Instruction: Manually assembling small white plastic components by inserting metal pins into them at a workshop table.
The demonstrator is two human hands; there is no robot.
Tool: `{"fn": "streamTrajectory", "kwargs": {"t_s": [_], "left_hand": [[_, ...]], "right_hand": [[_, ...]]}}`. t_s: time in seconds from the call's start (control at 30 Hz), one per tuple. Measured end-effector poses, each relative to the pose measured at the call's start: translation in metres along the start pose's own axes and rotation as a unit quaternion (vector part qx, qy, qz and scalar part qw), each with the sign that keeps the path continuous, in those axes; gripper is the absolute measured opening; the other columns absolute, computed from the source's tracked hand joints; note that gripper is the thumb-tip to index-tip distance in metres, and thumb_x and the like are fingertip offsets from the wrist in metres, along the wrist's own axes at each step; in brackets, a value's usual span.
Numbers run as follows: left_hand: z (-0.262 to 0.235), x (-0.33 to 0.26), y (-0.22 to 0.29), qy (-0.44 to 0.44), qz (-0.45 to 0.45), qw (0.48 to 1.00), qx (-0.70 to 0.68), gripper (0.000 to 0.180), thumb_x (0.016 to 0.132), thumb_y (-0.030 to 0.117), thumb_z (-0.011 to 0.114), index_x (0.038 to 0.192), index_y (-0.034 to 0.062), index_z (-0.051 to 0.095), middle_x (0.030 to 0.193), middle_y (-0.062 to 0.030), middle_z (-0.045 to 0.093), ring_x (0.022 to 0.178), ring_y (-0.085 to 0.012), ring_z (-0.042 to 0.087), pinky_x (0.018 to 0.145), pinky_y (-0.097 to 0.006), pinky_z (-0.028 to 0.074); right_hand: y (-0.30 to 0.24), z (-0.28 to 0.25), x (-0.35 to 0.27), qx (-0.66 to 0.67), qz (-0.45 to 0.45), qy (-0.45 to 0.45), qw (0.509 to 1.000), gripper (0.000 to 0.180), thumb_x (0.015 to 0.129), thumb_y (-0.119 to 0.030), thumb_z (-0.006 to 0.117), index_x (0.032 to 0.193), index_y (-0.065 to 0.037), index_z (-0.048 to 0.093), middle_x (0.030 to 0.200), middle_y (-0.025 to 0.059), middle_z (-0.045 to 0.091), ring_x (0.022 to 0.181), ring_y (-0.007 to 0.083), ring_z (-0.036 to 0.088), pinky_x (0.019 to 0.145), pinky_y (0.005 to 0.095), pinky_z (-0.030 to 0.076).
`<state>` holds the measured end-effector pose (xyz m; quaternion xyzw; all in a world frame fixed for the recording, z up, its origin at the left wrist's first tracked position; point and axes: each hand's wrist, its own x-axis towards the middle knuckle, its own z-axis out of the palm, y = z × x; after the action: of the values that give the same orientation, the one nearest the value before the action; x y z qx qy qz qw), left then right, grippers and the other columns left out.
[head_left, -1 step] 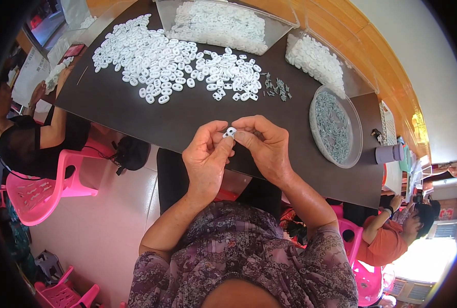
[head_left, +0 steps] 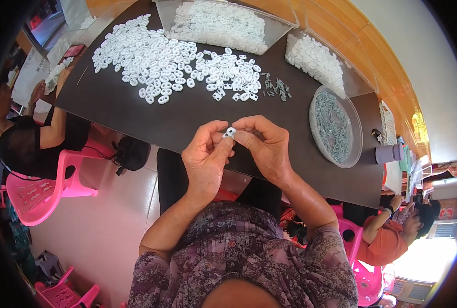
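A small white oval plastic piece with two holes is pinched between my fingertips, just above the table's near edge. My left hand is closed on its left side, thumb in front. My right hand grips the other side with thumb and bent forefinger. The fingertips partly cover the piece, so I cannot tell whether anything else is held with it. Beyond my hands lies a large heap of similar white oval pieces, joined on its right by a smaller heap. Small grey screw-like pieces lie beside that.
A round clear tub holds many grey screw-like pieces at right, near a grey-purple cup. Two clear bins of white pieces stand at the back of the dark table. People sit at left and right; a pink chair is at left.
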<state>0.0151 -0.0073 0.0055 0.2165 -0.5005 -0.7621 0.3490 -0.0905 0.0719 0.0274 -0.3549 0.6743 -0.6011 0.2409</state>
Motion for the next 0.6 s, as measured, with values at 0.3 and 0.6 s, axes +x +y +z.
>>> {"fn": "streamTrajectory", "kwargs": {"t_s": [0.3,0.6], "left_hand": [[-0.0035,0.0009,0.0024,-0.027,-0.032,0.998,-0.04,0.023,0.087,0.0,0.058,0.109,-0.0025,0.057,0.082,-0.005,0.062,0.066,-0.0078,0.057,0.056,-0.019,0.046],[0.0047,0.0028,0.0059,0.01,-0.037,0.995,-0.089,0.02,0.087,-0.001,0.056,0.105,-0.0073,0.058,0.084,-0.0096,0.065,0.066,-0.0092,0.058,0.059,-0.02,0.047]], "right_hand": [[0.0067,-0.0069,0.0003,-0.158,-0.149,-0.02,0.976,0.017,0.081,0.005,0.06,0.095,-0.002,0.064,0.085,0.0041,0.059,0.078,0.0103,0.054,0.067,0.0235,0.045],[0.0004,-0.0027,-0.0062,-0.183,-0.233,-0.003,0.955,0.034,0.07,0.005,0.068,0.103,-0.003,0.063,0.092,0.0074,0.06,0.076,0.0143,0.054,0.061,0.0247,0.044]]}}
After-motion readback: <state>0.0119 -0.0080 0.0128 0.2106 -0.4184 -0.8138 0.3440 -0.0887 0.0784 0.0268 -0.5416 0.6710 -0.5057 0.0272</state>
